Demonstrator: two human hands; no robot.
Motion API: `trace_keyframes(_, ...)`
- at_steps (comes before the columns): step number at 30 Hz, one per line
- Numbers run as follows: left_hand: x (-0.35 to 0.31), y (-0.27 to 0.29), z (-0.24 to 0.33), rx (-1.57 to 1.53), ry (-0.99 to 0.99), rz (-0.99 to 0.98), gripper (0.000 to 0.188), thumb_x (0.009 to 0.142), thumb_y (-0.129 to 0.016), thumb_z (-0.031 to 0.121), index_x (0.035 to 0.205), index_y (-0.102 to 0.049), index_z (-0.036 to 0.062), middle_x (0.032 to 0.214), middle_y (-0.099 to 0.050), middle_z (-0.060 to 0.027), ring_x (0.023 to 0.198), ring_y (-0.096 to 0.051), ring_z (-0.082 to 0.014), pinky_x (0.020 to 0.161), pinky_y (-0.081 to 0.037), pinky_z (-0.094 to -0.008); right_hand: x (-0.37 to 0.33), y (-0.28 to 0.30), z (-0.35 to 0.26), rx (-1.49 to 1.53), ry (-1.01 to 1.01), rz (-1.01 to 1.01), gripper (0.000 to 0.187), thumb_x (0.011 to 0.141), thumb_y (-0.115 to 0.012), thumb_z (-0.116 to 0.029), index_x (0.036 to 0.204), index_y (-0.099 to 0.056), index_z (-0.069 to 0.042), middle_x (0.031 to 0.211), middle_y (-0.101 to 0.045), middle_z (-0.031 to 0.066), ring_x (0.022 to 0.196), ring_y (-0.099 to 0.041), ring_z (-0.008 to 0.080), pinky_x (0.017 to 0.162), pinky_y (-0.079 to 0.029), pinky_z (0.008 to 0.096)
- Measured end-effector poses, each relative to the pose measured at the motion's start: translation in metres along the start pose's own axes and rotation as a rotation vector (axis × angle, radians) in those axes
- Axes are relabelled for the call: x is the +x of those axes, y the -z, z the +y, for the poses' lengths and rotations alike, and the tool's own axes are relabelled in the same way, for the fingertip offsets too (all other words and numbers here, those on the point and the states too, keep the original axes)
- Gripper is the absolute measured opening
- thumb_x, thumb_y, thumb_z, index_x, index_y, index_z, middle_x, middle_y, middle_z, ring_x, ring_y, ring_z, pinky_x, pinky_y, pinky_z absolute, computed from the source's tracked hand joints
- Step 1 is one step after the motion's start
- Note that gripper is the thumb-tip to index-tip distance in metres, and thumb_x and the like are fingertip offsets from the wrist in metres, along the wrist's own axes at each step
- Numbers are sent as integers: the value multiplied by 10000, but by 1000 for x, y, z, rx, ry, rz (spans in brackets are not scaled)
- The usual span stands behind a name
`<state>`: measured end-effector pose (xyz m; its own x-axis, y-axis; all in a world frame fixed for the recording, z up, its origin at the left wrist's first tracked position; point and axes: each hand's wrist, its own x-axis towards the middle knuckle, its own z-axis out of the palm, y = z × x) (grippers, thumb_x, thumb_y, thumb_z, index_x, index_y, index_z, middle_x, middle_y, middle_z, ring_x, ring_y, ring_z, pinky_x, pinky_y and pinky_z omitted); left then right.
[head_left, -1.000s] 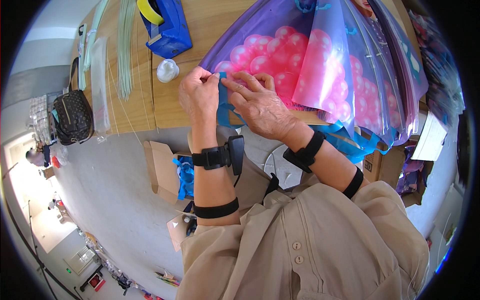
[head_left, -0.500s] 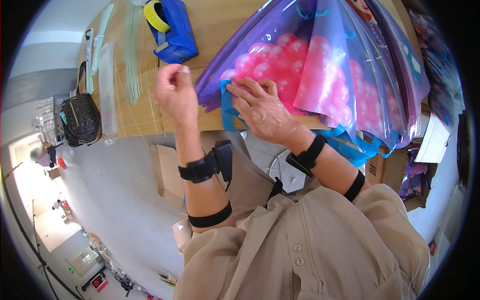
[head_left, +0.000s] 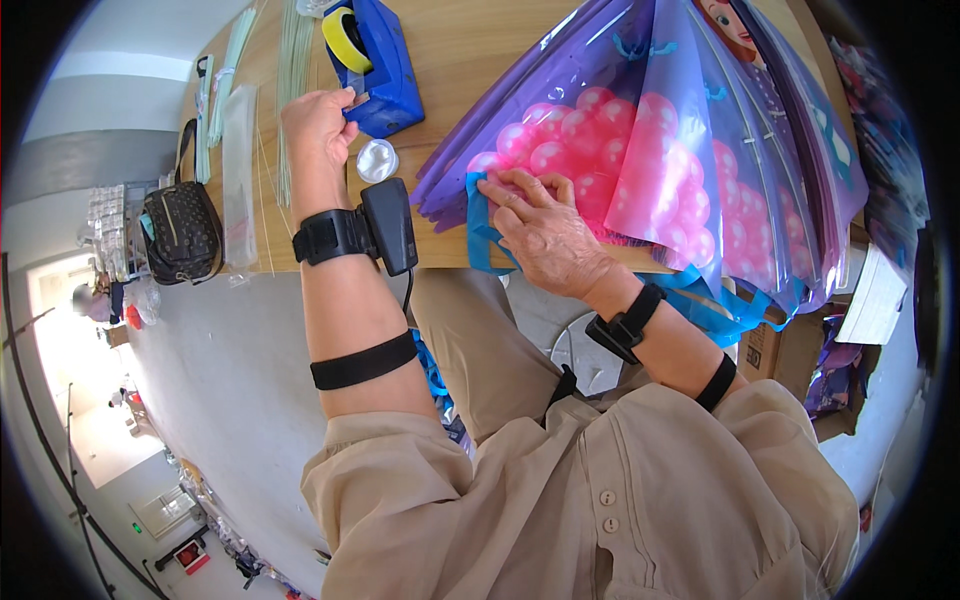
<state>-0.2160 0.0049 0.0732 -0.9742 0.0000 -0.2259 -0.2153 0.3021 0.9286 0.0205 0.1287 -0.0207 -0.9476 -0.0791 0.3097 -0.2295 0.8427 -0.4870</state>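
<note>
Purple plastic sheets (head_left: pixel 650 130): on the right part of the counter (head_left: pixel 470 60), glossy, fanned and folded over, pink-ball print, lower right part hanging past the near edge.
Blue strap (head_left: pixel 478 225): top end at the left lower corner of the print, loop dropping to the counter's near edge.
Right hand (head_left: pixel 545 235): palm down, loosely open, fingers bent, fingertips on the strap's top end and the sheet beside it.
Left hand (head_left: pixel 322 120): fingers curled, thumb and index at the cutter end of the tape dispenser; can't tell whether tape is pinched.
Tape dispenser (head_left: pixel 398 95): blue, left of the sheets, yellow roll (head_left: pixel 346 42) seated in it.
Round container (head_left: pixel 377 160): clear, just below the dispenser.
Sticks (head_left: pixel 297 110): thin, pale green, bundled, partly behind the left hand.
Clear sleeves (head_left: pixel 239 180): flat, left of the sticks.
Dark patterned bag (head_left: pixel 182 230): at the counter's far left.
Cardboard box (head_left: pixel 765 355): lower right, below counter level.
</note>
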Motion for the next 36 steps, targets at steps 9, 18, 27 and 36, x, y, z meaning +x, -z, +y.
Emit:
trace_keyframes(9,-10,8,-32,-619,-41,-159,146,784,-634,13,705,-518,51,628,-472,-38,551,-459,-150,706,-496,-362,0,-1,2,-4,2,9,172,742,-576,-82,895,-548,-8,1323,-488,128,1250,-387,294,959,-308,494)
trace_keyframes(18,-17,15,-37,-597,247,-222,153,798,-618,5,742,-483,54,634,-422,-23,518,-382,-96,453,-305,-247,0,0,0,-4,-1,-10,182,754,-574,-83,914,-560,2,1321,-494,121,1251,-390,282,956,-310,486)
trace_keyframes(27,-32,-5,-43,-374,251,-84,231,798,-623,-16,694,-444,87,613,-409,5,441,-316,-55,383,-219,-214,-1,-1,1,-23,15,6,232,761,-643,-137,928,-552,-3,1329,-486,111,1242,-394,290,927,-312,462)
trace_keyframes(36,-97,-23,-67,-7,51,-342,89,708,-724,12,788,-686,4,632,-568,24,507,-443,-23,409,-296,-179,-1,-3,2,0,5,42,204,742,-588,-106,919,-566,-7,1322,-496,112,1236,-403,287,956,-313,483)
